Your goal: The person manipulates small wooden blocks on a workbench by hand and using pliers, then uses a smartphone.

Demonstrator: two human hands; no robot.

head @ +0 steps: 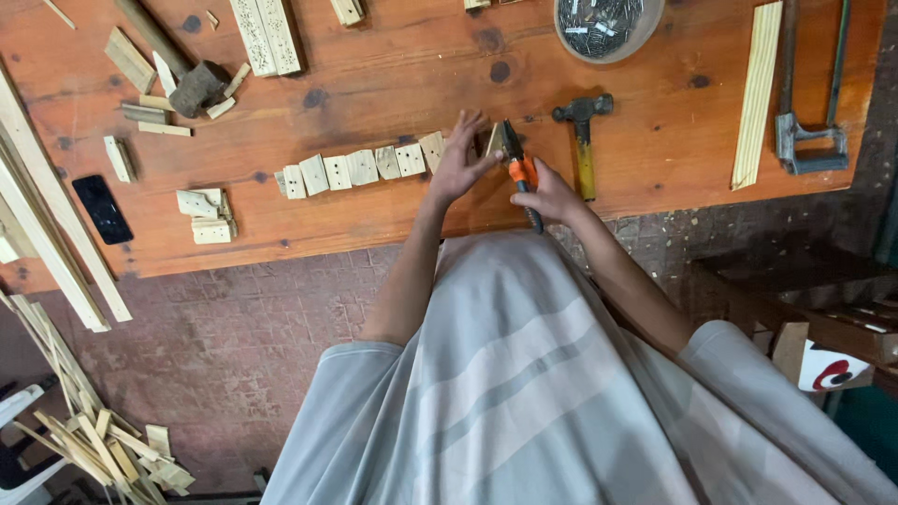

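Workbench, seen from above; person in a pale striped shirt standing at its near edge.

- Right hand [552, 194], centre of frame: clenched round the orange handles of a pair of pliers [517, 166], whose dark nose points up-frame at a small wood block [493, 140].
- Left hand [458, 159], just left of the pliers: fingers spread, fingertips touching that block and steadying it on the table; no closed grasp.
- Row of pale wood blocks [360, 168], centre-left: lying edge to edge, its right end beside the left hand.
- Hammer [583, 136], just right of the right hand: black head, yellowish handle, lying flat, untouched.
- Round bowl of nails [608, 26], upper right of centre, cut by the top edge.
- Long wood strip [758, 93], upper right, lying upright in frame.
- Metal clamp [810, 103], far upper right.
- Mallet [187, 75], upper left, among loose offcuts.
- Black phone [102, 209], left edge, face up.
- Small heap of blocks [208, 217], left of centre.
- Wooden table [374, 84]: reddish, knotted boards.
- Bundle of scrap slats [94, 440] on the floor, lower left.
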